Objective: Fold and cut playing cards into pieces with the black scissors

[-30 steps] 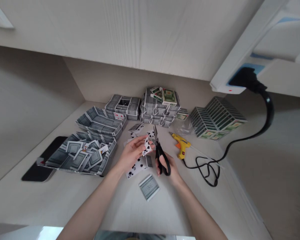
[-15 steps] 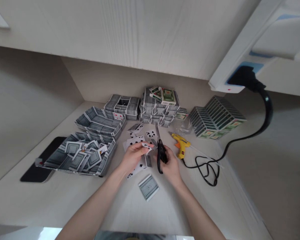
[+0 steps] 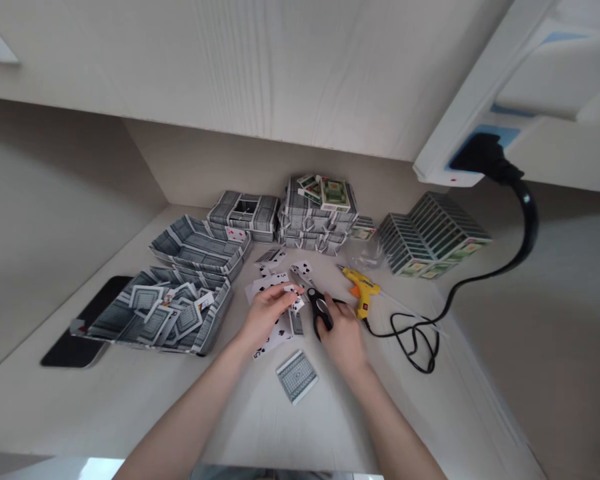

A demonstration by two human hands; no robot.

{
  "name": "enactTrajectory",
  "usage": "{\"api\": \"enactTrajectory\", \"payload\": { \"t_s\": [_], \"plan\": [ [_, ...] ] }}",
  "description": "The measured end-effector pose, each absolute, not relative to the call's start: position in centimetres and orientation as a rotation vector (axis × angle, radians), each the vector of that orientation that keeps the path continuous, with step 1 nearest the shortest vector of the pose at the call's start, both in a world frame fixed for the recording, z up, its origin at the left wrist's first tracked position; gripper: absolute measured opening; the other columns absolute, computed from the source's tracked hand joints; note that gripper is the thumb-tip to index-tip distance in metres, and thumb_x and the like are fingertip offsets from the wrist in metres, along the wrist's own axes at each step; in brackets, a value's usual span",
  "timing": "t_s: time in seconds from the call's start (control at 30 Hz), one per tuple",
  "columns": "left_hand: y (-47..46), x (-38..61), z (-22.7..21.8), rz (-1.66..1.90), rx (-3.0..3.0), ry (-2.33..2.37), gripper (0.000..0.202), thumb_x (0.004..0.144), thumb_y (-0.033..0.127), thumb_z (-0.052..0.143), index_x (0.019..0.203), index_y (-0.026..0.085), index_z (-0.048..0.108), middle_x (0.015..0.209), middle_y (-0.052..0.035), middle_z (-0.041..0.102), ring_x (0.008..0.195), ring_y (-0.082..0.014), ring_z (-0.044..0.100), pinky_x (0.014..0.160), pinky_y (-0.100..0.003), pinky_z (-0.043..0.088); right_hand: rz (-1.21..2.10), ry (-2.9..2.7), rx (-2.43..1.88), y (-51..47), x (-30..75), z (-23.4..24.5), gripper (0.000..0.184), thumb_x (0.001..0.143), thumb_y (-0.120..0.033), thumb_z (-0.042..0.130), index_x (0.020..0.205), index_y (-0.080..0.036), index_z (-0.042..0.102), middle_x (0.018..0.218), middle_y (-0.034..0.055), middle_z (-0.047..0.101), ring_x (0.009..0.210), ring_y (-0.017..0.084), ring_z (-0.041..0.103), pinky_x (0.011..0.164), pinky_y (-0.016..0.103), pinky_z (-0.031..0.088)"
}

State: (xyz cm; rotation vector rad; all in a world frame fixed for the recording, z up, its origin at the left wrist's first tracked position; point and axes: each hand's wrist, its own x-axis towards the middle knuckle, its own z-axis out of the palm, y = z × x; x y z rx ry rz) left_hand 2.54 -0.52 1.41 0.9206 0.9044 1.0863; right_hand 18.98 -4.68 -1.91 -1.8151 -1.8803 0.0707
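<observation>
My left hand [image 3: 269,312] is closed, pinching a small piece of playing card [image 3: 295,299] that shows its white face with dark pips. Close beside it, my right hand [image 3: 344,333] has its fingers on the black handles of the scissors [image 3: 320,305], whose blades point up and left over the cards. Under and around the left hand lies a loose pile of face-up playing cards [image 3: 275,280]. Nearer to me, a squarish grey-patterned card piece [image 3: 297,377] rests face down on the table.
A yellow glue gun [image 3: 363,288] lies right of the scissors, its black cord [image 3: 460,283] running to a wall plug. On the left, a card-covered tray [image 3: 210,327] holds cut cards, overlapping a black phone [image 3: 70,350]. Card-covered boxes [image 3: 320,220] and stacked card packs [image 3: 435,230] stand behind.
My right hand has turned and lowered the scissors, so the blades now lean left and lie flatter beside the left hand. The left hand keeps the card piece almost in place.
</observation>
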Motion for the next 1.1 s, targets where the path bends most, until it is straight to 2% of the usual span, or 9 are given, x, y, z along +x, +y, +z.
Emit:
{"api": "enactTrajectory", "payload": {
  "t_s": [0.17, 0.27, 0.33, 0.47, 0.63, 0.87, 1.1],
  "plan": [
    [-0.4, 2.5, 1.1, 1.117, 0.903, 0.894, 0.029, 0.061, 0.03, 0.07, 0.087, 0.017, 0.068, 0.088, -0.0047, 0.067, 0.074, -0.0147, 0.059, 0.071, -0.026, 0.045, 0.152, -1.797, -1.719, -4.8, 18.8, -0.8, 0.039, 0.074, -0.022, 0.05, 0.113, -0.014, 0.056, 0.098, 0.013, 0.059, 0.094, 0.027, 0.052, 0.083, 0.041, 0.044],
    [-0.6, 2.7, 1.3, 1.102, 0.981, 0.908, 0.026, 0.062, 0.027, 0.069, 0.085, 0.017, 0.069, 0.089, -0.0046, 0.067, 0.079, -0.0157, 0.058, 0.075, -0.026, 0.044, 0.331, -1.719, -1.508, -5.2, 18.2, 0.3, 0.034, 0.076, -0.023, 0.051, 0.109, -0.018, 0.058, 0.102, 0.0109, 0.059, 0.097, 0.024, 0.053, 0.086, 0.04, 0.044],
    [-0.9, 2.9, 1.5, 1.074, 1.034, 0.912, 0.024, 0.061, 0.025, 0.07, 0.083, 0.016, 0.069, 0.09, -0.0045, 0.066, 0.082, -0.0162, 0.058, 0.078, -0.026, 0.044, 0.489, -1.676, -1.375, -5.5, 17.7, 0.8, 0.037, 0.074, -0.027, 0.056, 0.11, -0.019, 0.057, 0.106, 0.0105, 0.059, 0.098, 0.024, 0.054, 0.084, 0.039, 0.046],
    [-1.4, 3.6, 1.7, 1.038, 1.037, 0.905, 0.024, 0.061, 0.025, 0.07, 0.083, 0.017, 0.069, 0.09, -0.0045, 0.066, 0.08, -0.0166, 0.059, 0.077, -0.027, 0.046, 0.77, -1.528, -1.296, -5.8, 16.9, 0.2, 0.046, 0.068, -0.032, 0.066, 0.11, -0.018, 0.056, 0.103, 0.0106, 0.062, 0.081, 0.022, 0.061, 0.071, 0.036, 0.052],
    [-1.6, 3.9, 1.8, 1.047, 1.059, 0.929, 0.024, 0.061, 0.023, 0.069, 0.085, 0.017, 0.068, 0.09, -0.0036, 0.067, 0.083, -0.0158, 0.059, 0.078, -0.026, 0.045, 0.913, -1.331, -1.294, -5.5, 16.9, -0.5, 0.043, 0.069, -0.03, 0.066, 0.108, -0.018, 0.057, 0.086, 0.0071, 0.065, 0.068, 0.017, 0.061, 0.065, 0.033, 0.054],
    [-1.5, 3.6, 2.1, 1.082, 1.097, 0.939, 0.026, 0.059, 0.025, 0.07, 0.083, 0.015, 0.067, 0.092, -0.0051, 0.066, 0.077, -0.0147, 0.059, 0.07, -0.025, 0.047, 1.196, -1.138, -1.034, -5.4, 17.0, 0.1, 0.039, 0.069, -0.026, 0.067, 0.104, -0.019, 0.051, 0.084, 0.0046, 0.064, 0.068, 0.016, 0.062, 0.066, 0.033, 0.055],
    [-1.6, 3.7, 1.8, 0.993, 1.011, 0.851, 0.03, 0.061, 0.028, 0.069, 0.087, 0.014, 0.062, 0.065, -0.0001, 0.063, 0.056, -0.0116, 0.057, 0.054, -0.023, 0.046, 1.237, -1.104, -1.016, -5.5, 17.3, 0.8, 0.033, 0.068, -0.029, 0.068, 0.096, -0.019, 0.053, 0.069, -0.0005, 0.063, 0.053, 0.013, 0.061, 0.054, 0.029, 0.055]
  ]
}}
